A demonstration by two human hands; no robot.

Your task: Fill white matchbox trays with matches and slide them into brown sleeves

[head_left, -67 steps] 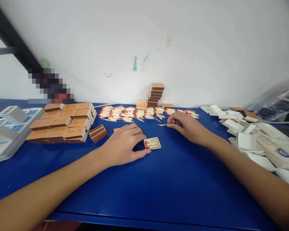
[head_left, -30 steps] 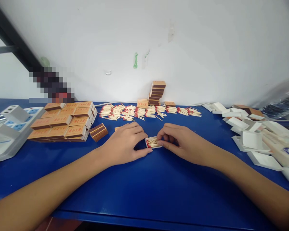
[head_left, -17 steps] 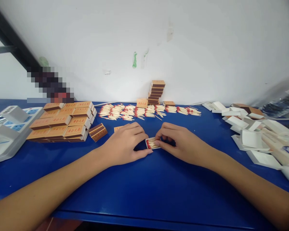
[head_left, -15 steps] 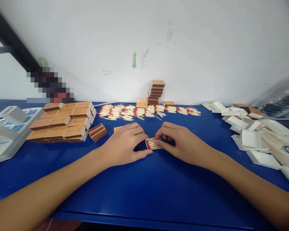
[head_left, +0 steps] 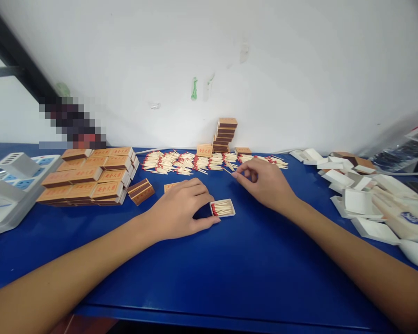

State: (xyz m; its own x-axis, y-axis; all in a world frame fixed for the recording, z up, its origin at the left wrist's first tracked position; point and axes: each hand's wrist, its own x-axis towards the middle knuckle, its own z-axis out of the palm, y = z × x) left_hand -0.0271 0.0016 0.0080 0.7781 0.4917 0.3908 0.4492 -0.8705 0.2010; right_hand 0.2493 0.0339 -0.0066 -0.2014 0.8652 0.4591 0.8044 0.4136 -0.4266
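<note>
My left hand (head_left: 186, 206) rests on the blue table, thumb and forefinger closed around the left end of a white matchbox tray (head_left: 232, 209). Matches (head_left: 223, 208) lie in the tray with their red heads to the left. Farther back, my right hand (head_left: 264, 181) pinches a single matchstick (head_left: 227, 171) between thumb and forefinger, at the near edge of the loose match piles (head_left: 184, 163). Partly hidden behind my left hand is an orange matchbox piece (head_left: 170, 186). Left of it, a brown-and-orange matchbox sleeve (head_left: 141, 191) lies tilted.
Filled-looking matchboxes (head_left: 87, 176) are stacked at the left, beside a white power strip (head_left: 28, 185). A leaning tower of matchboxes (head_left: 226, 132) stands against the wall. Many white trays (head_left: 358, 202) and a plastic packet (head_left: 400, 213) are heaped at the right.
My right hand has left the tray and moved back to the match piles, where it now pinches a match. My left hand stays on the tray.
</note>
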